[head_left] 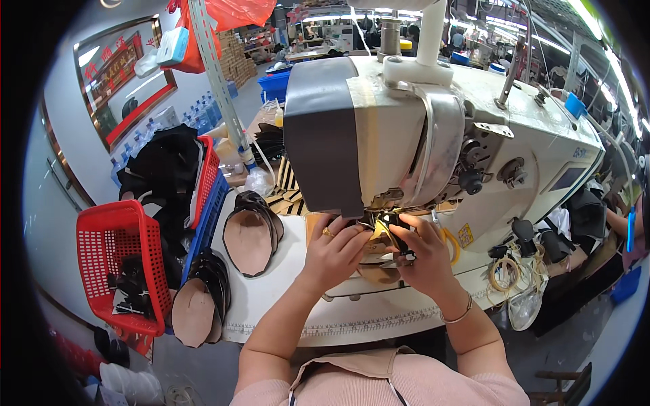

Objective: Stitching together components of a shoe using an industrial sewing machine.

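L/R fingers (347, 237) at sewing mach. (395, 128)

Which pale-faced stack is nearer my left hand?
The upper stack, closer to your left hand; the lower stack sits beside the front red basket.

The piece (382, 232) between my fingers (349, 238) shows black and yellow. My ring (328, 231) is gold, my sleeves (494, 389) pale pink; the sewing machine (393, 125) is cream with a dark grey cover (319, 128) (yellowish stripe (366, 122) beside it), the latticed basket (157, 284) bright red.

My head's fisheye looks down and forward from above and behind my hands (332, 250). It sits near them
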`<state>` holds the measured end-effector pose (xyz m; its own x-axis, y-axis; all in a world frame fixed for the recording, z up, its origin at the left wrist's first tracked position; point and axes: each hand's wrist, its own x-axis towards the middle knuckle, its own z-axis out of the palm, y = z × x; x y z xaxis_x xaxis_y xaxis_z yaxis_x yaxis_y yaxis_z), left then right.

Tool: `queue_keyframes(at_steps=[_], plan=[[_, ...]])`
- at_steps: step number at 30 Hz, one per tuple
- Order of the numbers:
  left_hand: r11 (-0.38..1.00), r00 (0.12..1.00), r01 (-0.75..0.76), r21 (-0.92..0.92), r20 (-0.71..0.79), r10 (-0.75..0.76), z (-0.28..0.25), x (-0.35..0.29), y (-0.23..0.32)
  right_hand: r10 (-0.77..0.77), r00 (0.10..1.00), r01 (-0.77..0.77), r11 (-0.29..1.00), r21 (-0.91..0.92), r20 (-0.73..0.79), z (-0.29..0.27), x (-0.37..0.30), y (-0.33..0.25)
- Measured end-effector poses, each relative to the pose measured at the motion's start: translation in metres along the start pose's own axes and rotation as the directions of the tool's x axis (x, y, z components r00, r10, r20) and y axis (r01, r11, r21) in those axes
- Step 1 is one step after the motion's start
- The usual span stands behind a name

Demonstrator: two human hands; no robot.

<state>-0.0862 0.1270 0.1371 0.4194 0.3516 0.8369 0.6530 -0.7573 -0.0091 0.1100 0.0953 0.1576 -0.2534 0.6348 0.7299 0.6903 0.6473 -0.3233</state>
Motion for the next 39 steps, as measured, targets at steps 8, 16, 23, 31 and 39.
queue_keyframes(at_steps=[8, 16, 23, 31, 39], plan=[[0.991, 0.989, -0.003, 0.131, -0.147, 0.023, 0.005, 0.002, 0.005, -0.005, 1.000, 0.004, 0.998, -0.065, -0.014, 0.000, 0.003, 0.000], [0.996, 0.991, -0.061, -0.070, -0.123, 0.052, 0.002, 0.001, -0.002, 0.214, 0.939, -0.202, 0.977, 0.074, -0.270, 0.005, -0.002, 0.007], [0.997, 0.997, 0.013, -0.081, -0.072, -0.018, -0.002, 0.003, -0.001, 0.071, 0.977, -0.067, 0.997, 0.025, -0.201, 0.009, -0.006, 0.006], [0.998, 1.000, 0.021, 0.050, -0.001, -0.021, -0.011, 0.011, 0.012, 0.159, 0.980, -0.139, 0.978, 0.156, -0.119, 0.011, -0.034, 0.014], [0.988, 0.995, 0.091, 0.124, 0.041, -0.096, -0.008, 0.013, 0.011, 0.172, 0.962, -0.127, 0.969, 0.211, -0.213, 0.017, -0.021, 0.022]])
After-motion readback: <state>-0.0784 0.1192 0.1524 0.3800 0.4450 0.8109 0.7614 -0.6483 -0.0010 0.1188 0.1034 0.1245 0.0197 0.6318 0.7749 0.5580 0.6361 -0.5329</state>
